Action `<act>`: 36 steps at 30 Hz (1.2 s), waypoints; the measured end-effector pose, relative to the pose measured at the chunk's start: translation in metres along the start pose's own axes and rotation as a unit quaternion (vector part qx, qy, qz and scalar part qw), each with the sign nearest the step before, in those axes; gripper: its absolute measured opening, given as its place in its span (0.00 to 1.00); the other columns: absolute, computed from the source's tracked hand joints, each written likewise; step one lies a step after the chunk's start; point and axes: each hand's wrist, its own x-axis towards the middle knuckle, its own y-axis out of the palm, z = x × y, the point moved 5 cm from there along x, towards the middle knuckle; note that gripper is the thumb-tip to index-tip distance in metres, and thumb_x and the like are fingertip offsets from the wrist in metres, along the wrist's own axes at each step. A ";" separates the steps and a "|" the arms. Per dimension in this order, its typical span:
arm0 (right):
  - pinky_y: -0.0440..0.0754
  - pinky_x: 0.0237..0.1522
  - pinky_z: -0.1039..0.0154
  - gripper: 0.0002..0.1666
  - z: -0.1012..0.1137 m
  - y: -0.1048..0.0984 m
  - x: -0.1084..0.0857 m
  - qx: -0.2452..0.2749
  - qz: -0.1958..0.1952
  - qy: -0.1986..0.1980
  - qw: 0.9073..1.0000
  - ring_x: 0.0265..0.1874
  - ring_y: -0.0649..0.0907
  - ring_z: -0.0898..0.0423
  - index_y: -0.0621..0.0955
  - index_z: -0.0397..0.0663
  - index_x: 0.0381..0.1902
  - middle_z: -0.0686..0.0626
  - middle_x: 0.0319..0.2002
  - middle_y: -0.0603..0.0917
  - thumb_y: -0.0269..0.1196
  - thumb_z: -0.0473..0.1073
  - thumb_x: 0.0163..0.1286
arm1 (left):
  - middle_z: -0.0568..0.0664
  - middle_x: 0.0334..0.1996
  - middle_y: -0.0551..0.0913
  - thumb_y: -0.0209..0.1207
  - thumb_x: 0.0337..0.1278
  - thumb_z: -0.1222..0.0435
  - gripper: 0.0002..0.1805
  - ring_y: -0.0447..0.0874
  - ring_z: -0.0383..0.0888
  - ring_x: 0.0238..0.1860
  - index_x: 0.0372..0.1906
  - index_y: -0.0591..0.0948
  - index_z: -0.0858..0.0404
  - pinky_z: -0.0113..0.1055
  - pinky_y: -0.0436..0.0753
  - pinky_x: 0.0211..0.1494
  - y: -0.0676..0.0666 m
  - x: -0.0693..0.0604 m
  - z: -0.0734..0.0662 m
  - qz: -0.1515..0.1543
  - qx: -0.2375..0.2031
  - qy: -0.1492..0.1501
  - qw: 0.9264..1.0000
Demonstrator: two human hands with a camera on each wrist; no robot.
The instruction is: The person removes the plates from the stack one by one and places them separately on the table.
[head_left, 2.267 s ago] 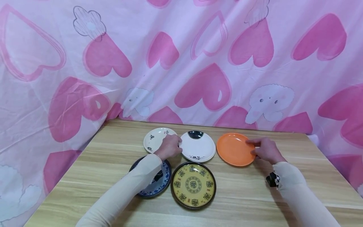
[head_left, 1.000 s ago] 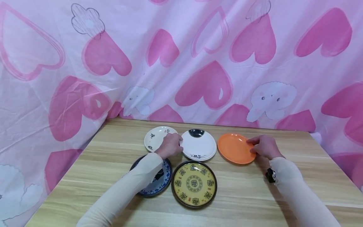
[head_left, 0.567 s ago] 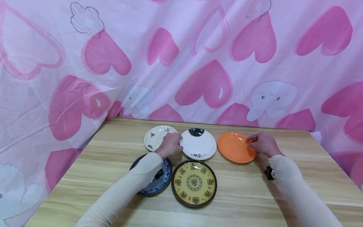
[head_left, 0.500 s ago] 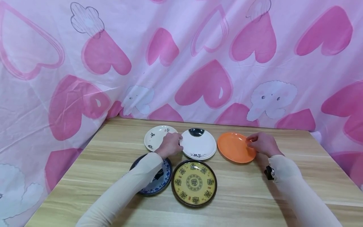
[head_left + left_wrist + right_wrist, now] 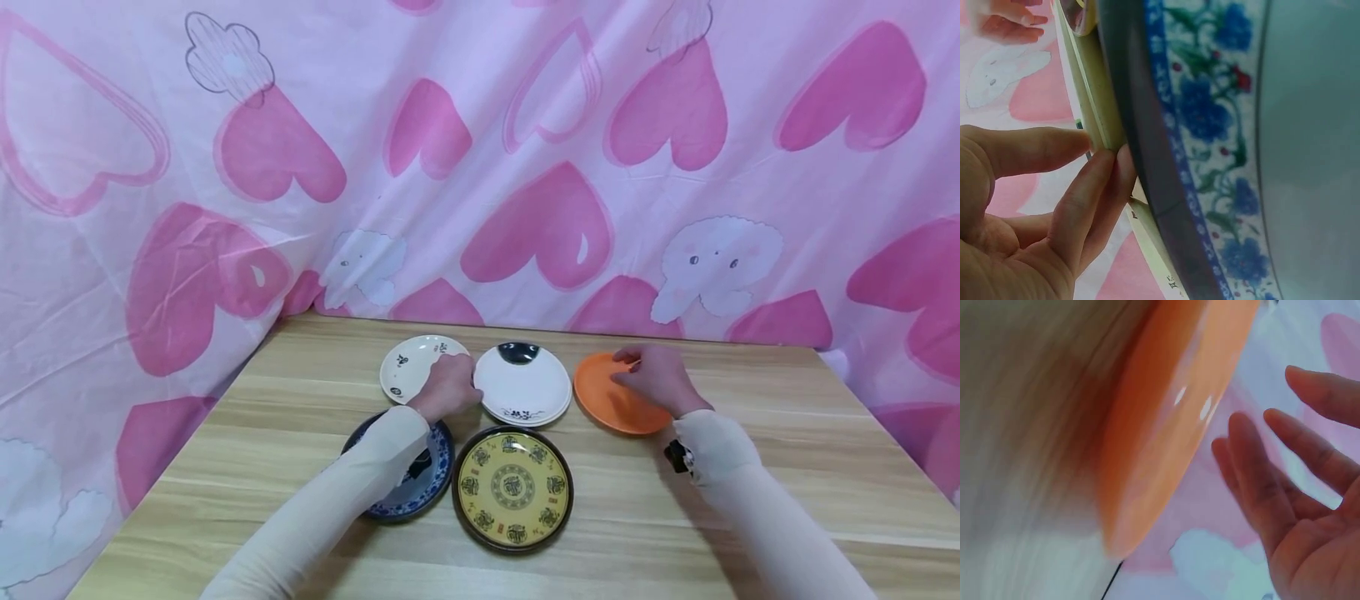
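Observation:
My left hand (image 5: 446,389) pinches the left rim of the white plate (image 5: 522,387) with a black patch and small flower drawing. In the left wrist view its thumb and fingertips meet at that plate's edge (image 5: 1088,81). A second rim shows just beneath, so plates seem stacked there. Over the right part of the orange plate (image 5: 606,396) hovers my right hand (image 5: 660,379). The right wrist view shows its fingers (image 5: 1254,462) spread and apart from the orange plate's rim (image 5: 1172,444), holding nothing.
A cream plate (image 5: 405,369) with small dark motifs lies partly behind the left hand. Under the left forearm sits a blue-patterned plate (image 5: 442,462). Nearer the front is a yellow plate (image 5: 512,487) with a dark rim. A pink heart-print cloth (image 5: 540,225) backs the wooden table (image 5: 675,542).
My right hand has let go of the orange plate's right rim and moved left, over the plate. The left hand has stayed at the white plate. All plates lie about where they were.

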 end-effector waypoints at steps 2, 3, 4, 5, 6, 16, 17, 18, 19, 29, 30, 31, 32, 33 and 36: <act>0.86 0.49 0.47 0.20 0.010 0.004 0.001 0.014 -0.007 -0.029 0.999 0.45 0.85 0.41 0.84 0.36 0.52 0.35 0.49 0.87 0.68 0.42 0.66 | 0.51 0.25 0.81 0.70 0.48 0.68 0.09 0.78 0.47 0.29 0.23 0.79 0.63 0.38 0.84 0.37 0.000 0.000 0.000 0.000 0.002 -0.002 1.000; 0.86 0.49 0.48 0.19 0.015 0.006 0.002 0.020 -0.009 -0.040 0.999 0.45 0.85 0.42 0.84 0.36 0.52 0.35 0.49 0.87 0.68 0.41 0.65 | 0.51 0.25 0.81 0.70 0.48 0.68 0.09 0.78 0.47 0.29 0.23 0.79 0.63 0.38 0.84 0.38 0.000 0.000 0.001 0.000 0.002 -0.004 1.000; 0.87 0.49 0.48 0.19 0.019 0.008 0.002 0.028 -0.009 -0.049 0.998 0.44 0.86 0.42 0.84 0.35 0.52 0.36 0.48 0.88 0.68 0.40 0.65 | 0.51 0.25 0.80 0.70 0.48 0.68 0.09 0.77 0.46 0.29 0.23 0.79 0.63 0.38 0.84 0.38 0.000 0.000 0.001 0.000 0.003 -0.004 1.000; 0.87 0.49 0.48 0.19 0.022 0.010 0.003 0.036 -0.010 -0.057 0.998 0.44 0.86 0.42 0.84 0.35 0.51 0.36 0.47 0.88 0.68 0.39 0.64 | 0.51 0.24 0.80 0.70 0.48 0.68 0.09 0.77 0.46 0.29 0.23 0.79 0.63 0.38 0.83 0.37 0.001 0.001 0.001 0.001 0.003 -0.005 1.000; 0.87 0.48 0.49 0.19 0.025 0.012 0.003 0.043 -0.009 -0.063 0.997 0.43 0.86 0.43 0.84 0.34 0.51 0.36 0.46 0.88 0.68 0.38 0.64 | 0.51 0.24 0.80 0.70 0.48 0.68 0.09 0.77 0.46 0.29 0.23 0.79 0.63 0.37 0.83 0.37 0.001 0.001 0.000 0.002 0.003 -0.005 1.000; 0.88 0.44 0.55 0.17 0.037 0.032 0.008 0.075 0.009 -0.083 0.994 0.39 0.87 0.49 0.84 0.33 0.49 0.39 0.39 0.89 0.66 0.32 0.61 | 0.49 0.22 0.80 0.71 0.47 0.67 0.11 0.77 0.46 0.28 0.20 0.78 0.62 0.36 0.81 0.34 0.002 0.000 -0.002 0.003 0.007 0.001 1.000; 0.88 0.43 0.56 0.16 0.037 0.033 0.008 0.076 0.008 -0.082 0.994 0.39 0.87 0.49 0.85 0.33 0.48 0.39 0.38 0.89 0.66 0.33 0.61 | 0.49 0.22 0.80 0.71 0.47 0.67 0.12 0.77 0.46 0.28 0.20 0.78 0.62 0.35 0.80 0.34 0.002 -0.001 -0.002 0.003 0.007 0.000 1.000; 0.88 0.43 0.56 0.16 0.037 0.035 0.009 0.076 0.009 -0.080 0.994 0.38 0.87 0.49 0.85 0.33 0.48 0.40 0.38 0.90 0.67 0.33 0.61 | 0.49 0.21 0.80 0.71 0.47 0.67 0.12 0.77 0.46 0.28 0.19 0.78 0.62 0.35 0.80 0.34 0.002 -0.001 -0.002 0.003 0.007 0.000 1.000; 0.88 0.43 0.56 0.16 0.038 0.036 0.009 0.073 0.010 -0.076 0.994 0.38 0.87 0.50 0.85 0.34 0.47 0.40 0.38 0.90 0.68 0.34 0.60 | 0.49 0.21 0.80 0.71 0.47 0.67 0.12 0.77 0.46 0.28 0.19 0.78 0.62 0.35 0.79 0.33 0.002 -0.001 -0.002 0.003 0.008 0.000 1.000; 0.84 0.43 0.59 0.18 0.040 0.041 0.011 0.055 0.031 -0.033 0.997 0.38 0.83 0.52 0.85 0.39 0.49 0.42 0.39 0.88 0.70 0.38 0.61 | 0.49 0.22 0.81 0.71 0.51 0.63 0.14 0.79 0.48 0.32 0.18 0.78 0.60 0.42 0.85 0.42 0.005 0.000 -0.006 -0.007 0.033 0.024 0.999; 0.84 0.43 0.59 0.18 0.040 0.042 0.011 0.056 0.034 -0.029 0.997 0.38 0.83 0.51 0.85 0.39 0.50 0.42 0.39 0.87 0.70 0.39 0.61 | 0.48 0.21 0.81 0.70 0.51 0.63 0.14 0.79 0.48 0.32 0.18 0.78 0.60 0.42 0.85 0.42 0.005 0.000 -0.006 -0.007 0.033 0.026 0.999; 0.83 0.43 0.59 0.19 0.040 0.042 0.010 0.057 0.037 -0.025 0.997 0.39 0.82 0.51 0.85 0.40 0.50 0.42 0.39 0.87 0.70 0.39 0.61 | 0.48 0.20 0.81 0.70 0.52 0.64 0.15 0.79 0.48 0.32 0.17 0.78 0.60 0.42 0.85 0.42 0.005 0.000 -0.007 -0.008 0.034 0.028 0.999; 0.83 0.43 0.59 0.19 0.040 0.042 0.010 0.059 0.040 -0.020 0.997 0.39 0.82 0.51 0.85 0.40 0.50 0.43 0.40 0.87 0.70 0.39 0.61 | 0.48 0.20 0.81 0.70 0.52 0.64 0.15 0.79 0.48 0.31 0.17 0.78 0.60 0.42 0.85 0.42 0.005 0.000 -0.007 -0.009 0.034 0.030 0.999; 0.83 0.44 0.59 0.19 0.040 0.042 0.010 0.059 0.042 -0.017 0.997 0.39 0.82 0.51 0.85 0.40 0.51 0.43 0.40 0.86 0.70 0.39 0.61 | 0.48 0.19 0.81 0.70 0.52 0.64 0.15 0.79 0.48 0.31 0.17 0.78 0.59 0.41 0.85 0.42 0.005 -0.001 -0.008 -0.009 0.034 0.032 0.999; 0.83 0.46 0.58 0.20 0.039 0.042 0.010 0.063 0.045 -0.010 0.997 0.41 0.82 0.50 0.85 0.41 0.51 0.42 0.42 0.86 0.70 0.39 0.61 | 0.48 0.20 0.82 0.69 0.52 0.64 0.14 0.79 0.48 0.31 0.17 0.80 0.59 0.41 0.85 0.41 0.005 -0.001 -0.009 -0.010 0.034 0.037 0.999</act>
